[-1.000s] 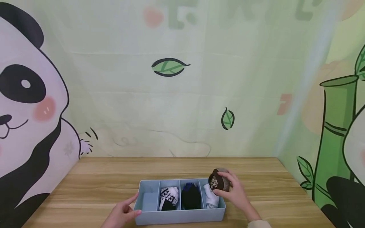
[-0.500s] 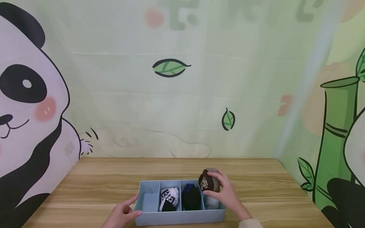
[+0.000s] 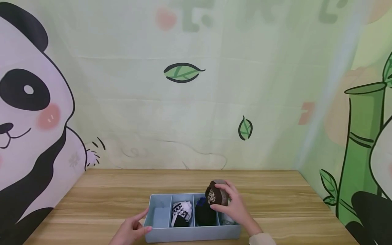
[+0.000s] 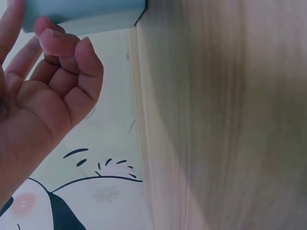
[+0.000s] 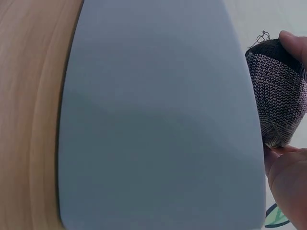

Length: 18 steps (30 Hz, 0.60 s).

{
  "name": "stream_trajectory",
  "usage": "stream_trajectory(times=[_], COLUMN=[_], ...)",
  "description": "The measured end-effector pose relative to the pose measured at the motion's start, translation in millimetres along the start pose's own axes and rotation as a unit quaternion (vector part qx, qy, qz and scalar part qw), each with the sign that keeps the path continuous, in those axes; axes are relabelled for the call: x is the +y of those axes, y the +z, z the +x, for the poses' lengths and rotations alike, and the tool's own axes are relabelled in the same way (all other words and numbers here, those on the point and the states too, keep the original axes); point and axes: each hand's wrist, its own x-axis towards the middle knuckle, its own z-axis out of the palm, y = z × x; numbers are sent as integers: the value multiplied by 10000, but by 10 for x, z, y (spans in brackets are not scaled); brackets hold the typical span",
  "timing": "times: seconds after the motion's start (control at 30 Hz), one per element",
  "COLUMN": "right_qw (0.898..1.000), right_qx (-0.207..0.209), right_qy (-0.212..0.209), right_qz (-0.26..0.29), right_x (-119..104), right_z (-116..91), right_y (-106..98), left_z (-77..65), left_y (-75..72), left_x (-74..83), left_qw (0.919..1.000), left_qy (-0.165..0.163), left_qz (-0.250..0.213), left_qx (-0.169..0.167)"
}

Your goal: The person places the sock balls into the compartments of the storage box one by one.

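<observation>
With its fingertips and thumb, my right hand [image 3: 234, 206] grips a balled-up brown and grey sock [image 3: 213, 194], held above the third compartment of a light blue divided box [image 3: 193, 234]. In the right wrist view the sock's knit [image 5: 273, 91] shows loose threads. My left hand [image 3: 130, 228] holds the box's left end between thumb and index finger; the other fingers are curled in. A white-and-black sock [image 3: 182, 211] lies in the second compartment, a black sock [image 3: 204, 215] in the third. My right hand partly hides a pale sock [image 3: 226, 220] in the rightmost one.
The leftmost compartment [image 3: 161, 214] shows its bare floor. The box stands near the front of a wooden table [image 3: 128, 190]. Behind the table hangs a printed cloth [image 3: 196, 112] with pandas, leaves and bamboo.
My right hand has moved left with the brown sock, from above the rightmost compartment to above the black sock. My left hand and the box stay in place.
</observation>
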Motion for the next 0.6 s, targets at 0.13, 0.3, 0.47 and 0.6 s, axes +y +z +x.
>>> stream_trajectory(times=[0.13,0.3,0.47,0.6], right_qw=[9997,9996,9988,9977], right_qx=[-140,-254,-381,-548], right_qy=[90,-55,-295,-395], right_qz=[173,125,-46,-68], right_x=[-43,-91,-137,-238], right_z=[12,27,37,22], right_y=[65,149,245,318], left_z=[-8,-15,-14,-19], left_y=[-1,-1,3,3], left_x=[2,5,17,14], left_qw=[10000,9999,9997,9998], left_qy=[10,-77,-211,-149], left_qz=[18,23,53,58], left_qx=[30,70,114,90])
